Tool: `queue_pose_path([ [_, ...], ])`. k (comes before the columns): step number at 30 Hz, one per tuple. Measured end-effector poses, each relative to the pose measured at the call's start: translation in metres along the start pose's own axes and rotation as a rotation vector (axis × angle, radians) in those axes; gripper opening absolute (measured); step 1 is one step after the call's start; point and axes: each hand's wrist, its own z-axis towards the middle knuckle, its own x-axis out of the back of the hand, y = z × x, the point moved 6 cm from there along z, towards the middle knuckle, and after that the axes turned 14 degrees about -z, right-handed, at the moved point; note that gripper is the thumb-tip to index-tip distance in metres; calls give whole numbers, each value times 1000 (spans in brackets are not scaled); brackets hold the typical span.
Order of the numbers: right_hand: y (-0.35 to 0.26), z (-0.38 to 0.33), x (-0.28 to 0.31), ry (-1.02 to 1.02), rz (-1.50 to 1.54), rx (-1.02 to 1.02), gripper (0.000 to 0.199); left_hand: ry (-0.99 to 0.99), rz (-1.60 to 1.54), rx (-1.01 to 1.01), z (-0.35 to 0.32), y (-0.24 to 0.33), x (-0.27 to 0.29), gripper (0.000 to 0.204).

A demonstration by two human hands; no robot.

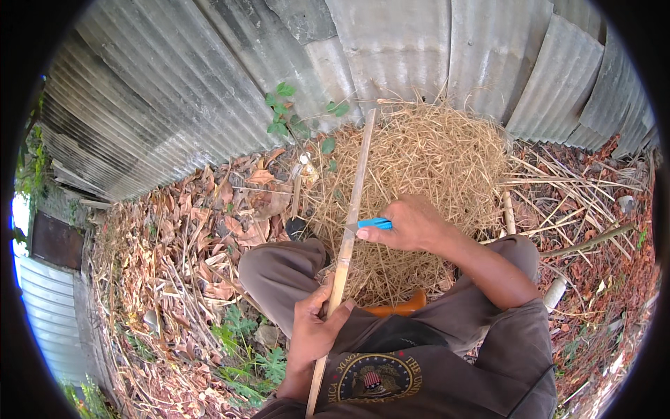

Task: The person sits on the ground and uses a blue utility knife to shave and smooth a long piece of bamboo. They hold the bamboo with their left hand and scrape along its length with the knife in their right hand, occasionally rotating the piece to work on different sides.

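At frame centre, my left hand [314, 328] grips a long, pale bamboo stick [347, 237]; my right hand [412, 225], wrist bent, presses a blue-handled knife [375, 223] against it.

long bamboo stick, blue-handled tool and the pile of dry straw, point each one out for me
long bamboo stick [354, 202], head view, bare shaft above the hands
blue-handled tool [375, 223], head view, blue handle showing at the right hand's fingertips
pile of dry straw [433, 153], head view, middle of the heap
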Motion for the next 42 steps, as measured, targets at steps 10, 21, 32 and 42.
queue_pose_path([
  [10, 90, 29, 21, 119, -109, -382, 83, -32, 72, 60, -16, 5, -10, 45],
  [21, 22, 7, -5, 139, 26, -91, 82, -31, 134, -137, -4, 9, -3, 43],
  [32, 2, 1, -19, 21, 45, 9, 85, 19, 121, -55, -9, 9, 3, 40],
  [42, 26, 25, -28, 128, -37, 7, 78, -1, 47, -55, 2, 0, 0, 41],
])
